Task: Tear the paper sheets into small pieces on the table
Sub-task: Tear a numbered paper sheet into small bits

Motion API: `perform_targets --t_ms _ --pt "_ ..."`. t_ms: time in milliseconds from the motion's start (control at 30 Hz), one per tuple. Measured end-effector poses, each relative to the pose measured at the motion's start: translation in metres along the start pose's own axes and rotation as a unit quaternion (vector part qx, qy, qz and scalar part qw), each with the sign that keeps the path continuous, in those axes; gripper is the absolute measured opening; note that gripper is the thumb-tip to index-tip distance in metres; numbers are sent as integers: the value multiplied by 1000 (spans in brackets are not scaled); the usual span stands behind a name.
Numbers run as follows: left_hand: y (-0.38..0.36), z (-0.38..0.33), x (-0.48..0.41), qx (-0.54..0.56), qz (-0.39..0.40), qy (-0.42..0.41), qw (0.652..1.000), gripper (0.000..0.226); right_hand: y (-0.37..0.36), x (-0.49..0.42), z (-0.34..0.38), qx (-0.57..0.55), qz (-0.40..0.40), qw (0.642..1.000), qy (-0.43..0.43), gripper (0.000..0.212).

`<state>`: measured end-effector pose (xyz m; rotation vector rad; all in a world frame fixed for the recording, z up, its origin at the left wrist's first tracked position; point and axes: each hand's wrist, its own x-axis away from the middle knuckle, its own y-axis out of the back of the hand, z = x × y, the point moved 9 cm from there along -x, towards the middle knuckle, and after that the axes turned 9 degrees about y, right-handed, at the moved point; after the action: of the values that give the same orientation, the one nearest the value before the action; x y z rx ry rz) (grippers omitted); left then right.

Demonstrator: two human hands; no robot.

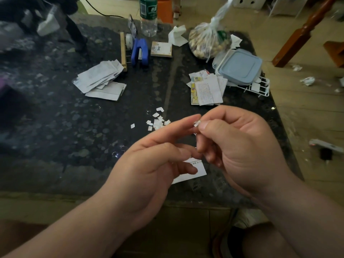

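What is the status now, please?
Right hand pinches a paper scrap; left hand open beside it. Torn pieces on table. Nothing blocking.

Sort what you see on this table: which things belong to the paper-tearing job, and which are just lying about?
Part of the job:
scrap pinched in the right hand
left hand
torn pieces
white sheet under the hands
left paper stack
printed paper stack

Just lying about:
blue stapler
water bottle
bag of nuts
lidded box
notepad

We have one wide head-worn view, close above the dark table (55, 127), facing forward and down across it.
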<state>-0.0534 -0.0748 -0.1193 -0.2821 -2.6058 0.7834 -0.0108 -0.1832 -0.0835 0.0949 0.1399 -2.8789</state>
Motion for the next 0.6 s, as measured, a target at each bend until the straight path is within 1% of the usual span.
perform_targets --t_ms 100,333,400,500,600 --pt "3 -4 1 -19 -34 -9 999 41 0 1 2 21 6 1000 9 15" --pt "8 -10 5 -52 -82 -21 995 30 -3 1 2 48 19 999 4 16" --pt "8 -13 6 -69 -90 -33 993 31 -4 1 1 28 20 999 3 17" --pt "10 -17 8 -104 -101 -50 988 45 -6 1 -1 -7 32 999 -4 19" --pt "9 -20 9 -143 -101 -63 983 54 -7 1 -1 9 32 999 -1 18"
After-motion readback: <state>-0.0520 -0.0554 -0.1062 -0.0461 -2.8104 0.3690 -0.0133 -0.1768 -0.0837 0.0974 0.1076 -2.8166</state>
